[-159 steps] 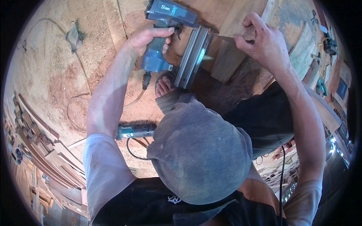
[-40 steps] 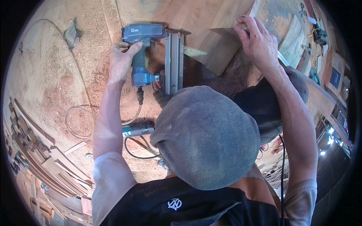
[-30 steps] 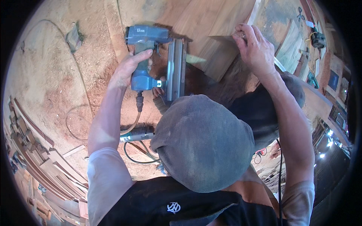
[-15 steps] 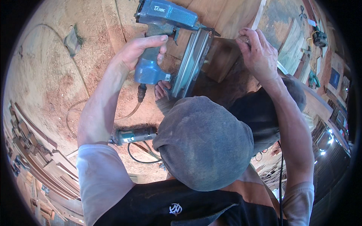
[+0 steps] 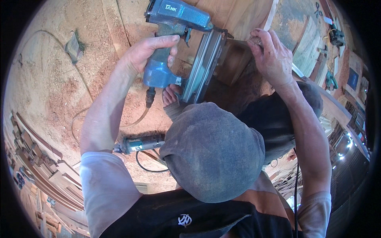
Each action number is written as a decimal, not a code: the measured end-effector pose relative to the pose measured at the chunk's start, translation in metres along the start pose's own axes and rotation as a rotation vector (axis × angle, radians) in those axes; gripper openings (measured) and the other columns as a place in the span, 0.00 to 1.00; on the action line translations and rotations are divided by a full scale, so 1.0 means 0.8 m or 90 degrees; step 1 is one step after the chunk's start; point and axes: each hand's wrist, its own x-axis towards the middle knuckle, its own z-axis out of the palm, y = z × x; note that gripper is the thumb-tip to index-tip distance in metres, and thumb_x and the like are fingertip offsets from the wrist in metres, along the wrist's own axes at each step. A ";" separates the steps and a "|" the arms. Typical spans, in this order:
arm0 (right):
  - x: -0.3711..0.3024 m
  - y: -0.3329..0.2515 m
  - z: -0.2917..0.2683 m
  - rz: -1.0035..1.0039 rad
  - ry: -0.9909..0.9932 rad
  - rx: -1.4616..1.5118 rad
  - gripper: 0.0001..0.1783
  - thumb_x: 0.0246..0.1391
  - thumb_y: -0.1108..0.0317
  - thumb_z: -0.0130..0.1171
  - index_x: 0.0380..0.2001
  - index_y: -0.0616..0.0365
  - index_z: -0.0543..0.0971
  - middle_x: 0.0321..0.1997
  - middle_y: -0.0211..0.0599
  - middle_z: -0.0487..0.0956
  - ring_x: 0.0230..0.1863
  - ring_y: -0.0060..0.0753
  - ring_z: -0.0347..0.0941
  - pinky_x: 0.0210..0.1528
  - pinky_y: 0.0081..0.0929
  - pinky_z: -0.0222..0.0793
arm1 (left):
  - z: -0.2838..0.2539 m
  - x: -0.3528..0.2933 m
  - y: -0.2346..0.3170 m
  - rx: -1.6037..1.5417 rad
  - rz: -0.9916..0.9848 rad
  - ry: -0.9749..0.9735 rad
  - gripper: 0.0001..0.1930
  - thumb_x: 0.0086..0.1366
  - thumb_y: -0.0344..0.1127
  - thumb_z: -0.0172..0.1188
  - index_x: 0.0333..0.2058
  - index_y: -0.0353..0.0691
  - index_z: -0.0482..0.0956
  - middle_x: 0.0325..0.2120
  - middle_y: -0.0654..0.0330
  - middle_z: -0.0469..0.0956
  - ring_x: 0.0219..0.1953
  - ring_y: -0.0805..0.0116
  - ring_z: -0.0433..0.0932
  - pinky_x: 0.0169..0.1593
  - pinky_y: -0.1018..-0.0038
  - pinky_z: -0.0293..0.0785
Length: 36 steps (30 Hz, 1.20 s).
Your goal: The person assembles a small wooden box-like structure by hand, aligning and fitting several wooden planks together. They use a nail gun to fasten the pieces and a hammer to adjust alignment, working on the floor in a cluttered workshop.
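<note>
Wood strips point(image 5: 41, 162): a big pile at your far left, with many long edges.
Floor point(image 5: 59, 95): a wide sandy patch between the pile and your left arm; your roomiest side.
Hose point(image 5: 144, 114): loops over that sand and joins the bottom of the gun's handle.
Green power tool point(image 5: 145, 143): lies sideways, just below the gun.
Left hand point(image 5: 145, 51): wrapped around the handle, your thumb across it.
Nail gun point(image 5: 159, 59): up in front of you, left of the middle; its top part is long from side to side, and its nose points right, dipping a little.
Nail rail point(image 5: 202, 67): long and straight, slanting from the nose down to the left, near your foot point(image 5: 170, 94).
Boards point(image 5: 242, 16): flat behind the nose; a pale strip point(image 5: 271, 16) runs on their right.
Gap: narrow, between nose and right hand point(image 5: 274, 55).
Right hand: thumb and fingertips pinched together; I cannot tell on what.
</note>
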 end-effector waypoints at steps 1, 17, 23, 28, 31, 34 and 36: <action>-0.001 0.001 0.000 -0.001 0.004 0.000 0.14 0.62 0.57 0.65 0.48 0.46 0.78 0.35 0.34 0.77 0.33 0.43 0.82 0.32 0.39 0.78 | 0.002 -0.001 0.003 0.000 -0.003 0.000 0.14 0.71 0.39 0.64 0.49 0.40 0.76 0.29 0.60 0.79 0.28 0.71 0.79 0.32 0.69 0.81; 0.013 0.005 -0.029 0.182 -0.160 0.265 0.38 0.58 0.61 0.68 0.70 0.41 0.64 0.41 0.53 0.85 0.46 0.66 0.81 0.50 0.52 0.78 | -0.013 -0.048 -0.085 -0.112 0.049 0.225 0.18 0.66 0.39 0.69 0.49 0.40 0.74 0.26 0.60 0.79 0.25 0.68 0.80 0.31 0.68 0.81; 0.022 0.041 -0.054 0.211 -0.294 0.670 0.34 0.63 0.61 0.65 0.70 0.46 0.66 0.49 0.49 0.85 0.52 0.42 0.84 0.59 0.40 0.74 | -0.034 -0.048 -0.135 -0.073 0.063 0.264 0.16 0.69 0.41 0.67 0.47 0.40 0.77 0.30 0.60 0.80 0.29 0.66 0.81 0.34 0.67 0.81; 0.030 0.136 -0.057 0.462 -0.358 0.622 0.24 0.69 0.60 0.55 0.62 0.61 0.76 0.60 0.49 0.81 0.61 0.36 0.78 0.66 0.39 0.70 | -0.025 -0.050 -0.140 0.009 0.064 0.419 0.15 0.69 0.39 0.67 0.50 0.41 0.78 0.32 0.61 0.81 0.32 0.68 0.81 0.37 0.67 0.81; 0.033 0.147 -0.006 0.282 -0.583 0.391 0.24 0.71 0.58 0.51 0.62 0.62 0.77 0.63 0.46 0.78 0.65 0.40 0.73 0.68 0.39 0.67 | -0.020 -0.047 -0.139 -0.017 0.095 0.390 0.16 0.69 0.39 0.68 0.51 0.42 0.78 0.34 0.62 0.81 0.34 0.69 0.81 0.37 0.67 0.81; 0.062 0.132 0.051 0.260 -0.716 0.450 0.27 0.72 0.56 0.47 0.66 0.61 0.74 0.69 0.44 0.74 0.68 0.43 0.69 0.72 0.36 0.62 | -0.020 -0.043 -0.144 -0.002 0.073 0.426 0.16 0.68 0.39 0.68 0.51 0.41 0.77 0.35 0.62 0.81 0.35 0.69 0.81 0.38 0.68 0.80; 0.075 0.124 0.065 0.310 -0.748 0.498 0.27 0.72 0.57 0.47 0.65 0.61 0.75 0.68 0.45 0.74 0.68 0.43 0.69 0.72 0.36 0.63 | -0.022 -0.041 -0.151 0.006 0.144 0.446 0.16 0.68 0.39 0.69 0.50 0.40 0.77 0.35 0.63 0.81 0.34 0.69 0.81 0.38 0.68 0.80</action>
